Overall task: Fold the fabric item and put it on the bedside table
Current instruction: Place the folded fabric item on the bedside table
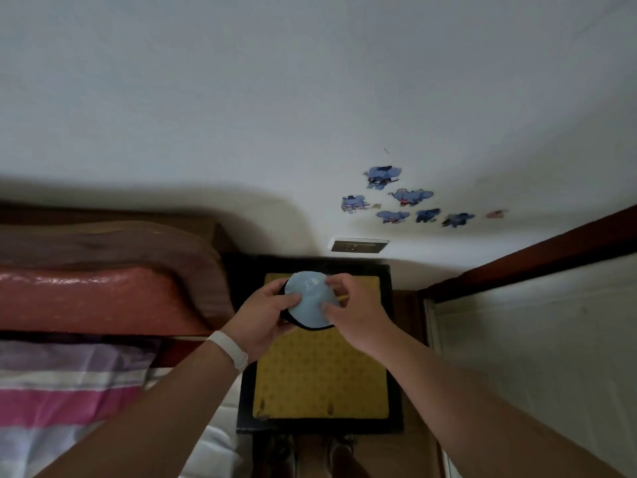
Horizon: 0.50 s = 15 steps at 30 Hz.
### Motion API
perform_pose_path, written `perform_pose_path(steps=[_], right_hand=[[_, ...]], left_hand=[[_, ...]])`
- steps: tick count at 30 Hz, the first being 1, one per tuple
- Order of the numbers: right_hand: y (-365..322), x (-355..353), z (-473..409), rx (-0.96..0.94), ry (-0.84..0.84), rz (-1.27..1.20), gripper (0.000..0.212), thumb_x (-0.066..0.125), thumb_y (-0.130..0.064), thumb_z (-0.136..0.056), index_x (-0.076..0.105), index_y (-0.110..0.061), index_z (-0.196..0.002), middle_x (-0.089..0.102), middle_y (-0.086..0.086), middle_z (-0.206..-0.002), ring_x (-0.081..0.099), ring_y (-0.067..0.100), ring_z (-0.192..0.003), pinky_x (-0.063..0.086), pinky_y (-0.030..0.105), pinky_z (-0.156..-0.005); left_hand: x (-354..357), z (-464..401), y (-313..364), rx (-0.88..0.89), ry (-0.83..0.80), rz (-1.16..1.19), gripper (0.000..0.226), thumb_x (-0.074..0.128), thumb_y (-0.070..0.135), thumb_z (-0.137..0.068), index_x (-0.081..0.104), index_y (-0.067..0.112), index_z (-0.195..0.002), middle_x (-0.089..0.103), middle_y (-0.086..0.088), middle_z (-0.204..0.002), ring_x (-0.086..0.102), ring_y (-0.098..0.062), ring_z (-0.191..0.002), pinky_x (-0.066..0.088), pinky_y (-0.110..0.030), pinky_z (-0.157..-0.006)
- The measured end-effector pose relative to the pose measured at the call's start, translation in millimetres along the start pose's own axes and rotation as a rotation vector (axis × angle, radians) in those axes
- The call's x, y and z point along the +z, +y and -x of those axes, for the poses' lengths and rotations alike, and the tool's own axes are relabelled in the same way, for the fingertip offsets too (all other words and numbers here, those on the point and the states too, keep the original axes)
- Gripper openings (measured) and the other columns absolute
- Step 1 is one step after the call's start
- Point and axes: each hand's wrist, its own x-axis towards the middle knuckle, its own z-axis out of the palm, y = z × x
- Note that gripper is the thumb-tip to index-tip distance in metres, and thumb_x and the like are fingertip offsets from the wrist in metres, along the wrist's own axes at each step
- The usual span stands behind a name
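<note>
A small light-blue fabric item (309,299) with a dark rim is held in both hands above the bedside table (320,377), over its far half. My left hand (265,317), with a white band on its wrist, grips the item's left side and cups it from underneath. My right hand (351,307) pinches its right edge with thumb and fingers. The table has a yellow patterned top inside a black frame. The underside of the fabric is hidden by my hands.
A bed with a striped pink, purple and white cover (65,391) and a reddish padded headboard (96,294) stands to the left. A white wall with blue stickers (406,198) and a socket plate (358,245) is behind. A dark-framed door (537,326) is at right.
</note>
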Motion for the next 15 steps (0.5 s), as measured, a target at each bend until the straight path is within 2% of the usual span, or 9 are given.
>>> perform_pose_path(steps=[2, 5, 7, 9, 11, 13, 15], right_hand=[[17.7, 6.7, -20.7, 0.023, 0.004, -0.027, 0.038, 0.065, -0.034, -0.085, 0.043, -0.049, -0.111, 0.052, -0.018, -0.106, 0.060, 0.008, -0.088, 0.056, 0.023, -0.063], [41.1, 16.8, -49.8, 0.008, 0.043, 0.015, 0.043, 0.066, -0.033, -0.084, 0.041, -0.048, -0.115, 0.051, -0.018, -0.104, 0.058, 0.007, -0.087, 0.055, 0.020, -0.061], [55.3, 23.8, -65.9, -0.015, 0.057, 0.025, 0.043, 0.065, -0.032, -0.085, 0.040, -0.045, -0.118, 0.051, -0.016, -0.105, 0.058, 0.006, -0.086, 0.052, 0.015, -0.058], [68.8, 31.6, -80.1, -0.017, 0.077, 0.015, 0.042, 0.065, -0.031, -0.086, 0.041, -0.043, -0.119, 0.051, -0.011, -0.110, 0.058, 0.008, -0.089, 0.054, 0.020, -0.061], [80.5, 40.4, -92.5, -0.008, 0.113, 0.035, 0.041, 0.064, -0.027, -0.087, 0.042, -0.041, -0.119, 0.050, -0.007, -0.115, 0.058, 0.009, -0.093, 0.056, 0.023, -0.066], [91.9, 50.9, -102.9, -0.002, 0.144, 0.041, 0.040, 0.065, -0.023, -0.087, 0.044, -0.038, -0.119, 0.050, -0.006, -0.119, 0.057, 0.010, -0.097, 0.056, 0.024, -0.069], [100.1, 58.3, -108.8, -0.014, 0.166, 0.048, 0.039, 0.064, -0.020, -0.088, 0.046, -0.034, -0.120, 0.049, -0.005, -0.121, 0.056, 0.012, -0.100, 0.056, 0.025, -0.071]], left_hand=[[-4.9, -23.2, -11.9, -0.014, 0.024, -0.055, 0.031, 0.059, 0.009, -0.092, 0.060, 0.016, -0.122, 0.069, -0.012, -0.114, 0.067, -0.030, -0.103, 0.057, -0.042, -0.086], [-12.9, -60.5, -27.6, -0.009, 0.066, -0.144, 0.033, 0.062, 0.011, -0.090, 0.060, 0.018, -0.123, 0.070, -0.010, -0.115, 0.070, -0.025, -0.099, 0.059, -0.038, -0.081], [-18.1, -84.0, -37.5, 0.022, 0.132, -0.212, 0.037, 0.064, 0.011, -0.089, 0.059, 0.017, -0.125, 0.068, -0.011, -0.118, 0.070, -0.026, -0.099, 0.060, -0.039, -0.081], [-23.0, -105.8, -46.2, 0.076, 0.217, -0.290, 0.037, 0.067, 0.012, -0.085, 0.060, 0.021, -0.121, 0.067, -0.008, -0.117, 0.068, -0.024, -0.099, 0.059, -0.042, -0.084], [-26.0, -121.9, -53.9, 0.135, 0.302, -0.409, 0.039, 0.070, 0.017, -0.082, 0.058, 0.030, -0.117, 0.066, 0.003, -0.110, 0.066, -0.017, -0.096, 0.059, -0.035, -0.079], [-29.9, -134.8, -63.8, 0.191, 0.354, -0.506, 0.045, 0.071, 0.021, -0.081, 0.055, 0.032, -0.122, 0.062, 0.012, -0.103, 0.062, -0.008, -0.091, 0.054, -0.022, -0.068], [-33.3, -142.7, -72.4, 0.226, 0.368, -0.578, 0.049, 0.069, 0.023, -0.082, 0.051, 0.031, -0.127, 0.062, 0.011, -0.106, 0.061, -0.005, -0.090, 0.051, -0.017, -0.063]])
